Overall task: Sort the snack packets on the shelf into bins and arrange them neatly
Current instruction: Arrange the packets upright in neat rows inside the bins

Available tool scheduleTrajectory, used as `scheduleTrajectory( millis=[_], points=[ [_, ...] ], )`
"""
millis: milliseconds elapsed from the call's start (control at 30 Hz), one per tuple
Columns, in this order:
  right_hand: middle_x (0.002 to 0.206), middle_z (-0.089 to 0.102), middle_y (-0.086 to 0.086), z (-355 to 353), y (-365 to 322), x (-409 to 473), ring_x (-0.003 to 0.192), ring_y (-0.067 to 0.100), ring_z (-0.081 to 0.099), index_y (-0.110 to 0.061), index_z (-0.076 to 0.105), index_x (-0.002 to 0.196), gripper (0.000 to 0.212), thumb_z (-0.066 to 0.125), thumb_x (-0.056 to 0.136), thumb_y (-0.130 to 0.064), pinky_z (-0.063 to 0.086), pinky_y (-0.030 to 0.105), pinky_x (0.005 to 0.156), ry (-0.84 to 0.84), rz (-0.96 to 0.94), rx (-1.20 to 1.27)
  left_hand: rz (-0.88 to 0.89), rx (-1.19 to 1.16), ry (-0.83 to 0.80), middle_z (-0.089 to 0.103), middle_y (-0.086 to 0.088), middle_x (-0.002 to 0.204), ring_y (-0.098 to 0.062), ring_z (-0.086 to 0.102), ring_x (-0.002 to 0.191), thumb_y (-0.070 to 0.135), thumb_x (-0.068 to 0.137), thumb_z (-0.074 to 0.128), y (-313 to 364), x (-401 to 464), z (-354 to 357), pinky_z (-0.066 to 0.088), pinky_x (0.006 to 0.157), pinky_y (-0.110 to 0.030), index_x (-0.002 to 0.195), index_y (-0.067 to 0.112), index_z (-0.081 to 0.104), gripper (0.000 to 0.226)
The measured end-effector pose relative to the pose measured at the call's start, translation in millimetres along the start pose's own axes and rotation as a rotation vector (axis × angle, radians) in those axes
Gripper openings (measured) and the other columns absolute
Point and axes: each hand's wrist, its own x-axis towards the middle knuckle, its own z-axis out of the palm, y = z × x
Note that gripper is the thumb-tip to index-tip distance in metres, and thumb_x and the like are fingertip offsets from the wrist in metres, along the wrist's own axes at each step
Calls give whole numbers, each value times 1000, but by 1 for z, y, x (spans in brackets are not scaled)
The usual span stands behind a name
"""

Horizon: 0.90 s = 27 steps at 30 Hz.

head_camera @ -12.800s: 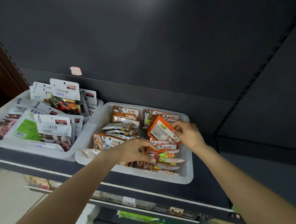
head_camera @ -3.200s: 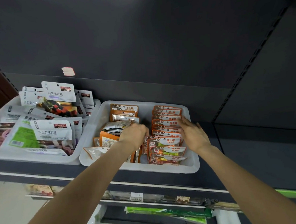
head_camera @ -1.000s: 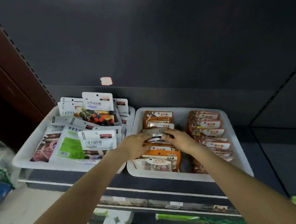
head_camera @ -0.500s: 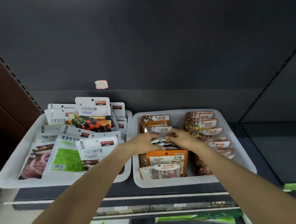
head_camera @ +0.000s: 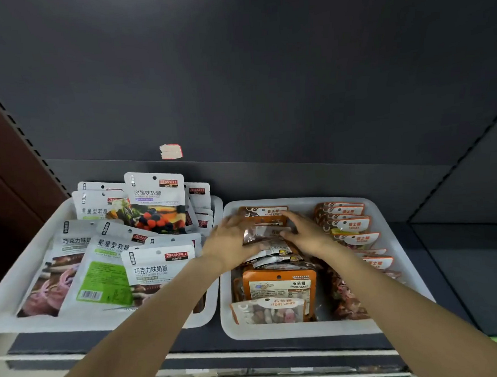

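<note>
Right white bin (head_camera: 400, 269): left hand (head_camera: 230, 242) and right hand (head_camera: 306, 234) grip a motion-blurred clear packet (head_camera: 263, 235) over the left row, bare floor between rows, forearms hiding some packets.

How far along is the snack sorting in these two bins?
Done: the right row in the right bin stands neatly overlapped. In hand: both hands, left hand and right hand, hold a packet over the left row. Left: that row's loose packets and the jumbled white bags.
</note>
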Motion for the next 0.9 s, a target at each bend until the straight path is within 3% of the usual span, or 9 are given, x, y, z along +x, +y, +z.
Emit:
scheduleTrajectory(
  millis=[67,133,267,500,633,767,900],
  points=[
    [151,28,0,5,2,7,136,20,34,-22,27,147,56,50,97,-23,32,33,109,-5,-11,-48,-79,80,-13,-1,2,160,-21,1,147,66,82,51,-8,5,1,12,117,-43,150,30,8,89],
    [149,28,0,9,4,13,136,20,33,-19,30,146,55,52,95,-22,32,34,110,23,-16,-99,-136,62,-74,-9,1,159,-20,-6,146,72,76,53,-14,8,2,7,117,-43,151,30,-3,102],
    [143,34,2,9,1,20,135,21,31,-17,40,137,47,55,93,-18,34,37,109,116,-53,-195,-150,58,-107,-11,3,159,-18,-7,146,71,74,57,-19,10,1,6,119,-41,150,29,-9,109],
    [120,55,3,16,-6,25,112,20,52,-17,64,104,14,53,95,-18,49,33,82,264,-38,-284,-152,61,-126,-16,3,158,-17,-12,146,72,74,56,-19,10,2,2,120,-41,150,30,-11,109],
    [104,62,2,11,-6,19,93,19,60,-18,57,96,11,47,98,-17,46,30,72,161,-39,-224,-143,88,-119,-18,1,158,-18,-13,145,74,74,54,-18,9,3,-1,118,-38,149,29,-13,110],
    [91,55,1,-3,-1,5,78,14,53,-19,43,94,9,38,101,-20,38,25,63,55,-10,-178,-132,77,-106,-16,1,158,-18,-12,146,74,73,55,-17,7,2,0,118,-38,150,28,-10,110],
    [91,61,-2,-17,4,-11,80,14,58,-24,46,92,10,41,100,-26,42,26,63,9,-70,-111,-121,18,-128,-11,0,159,-20,-7,146,73,69,62,-19,11,-3,3,118,-38,150,27,-9,117]
  ],
)
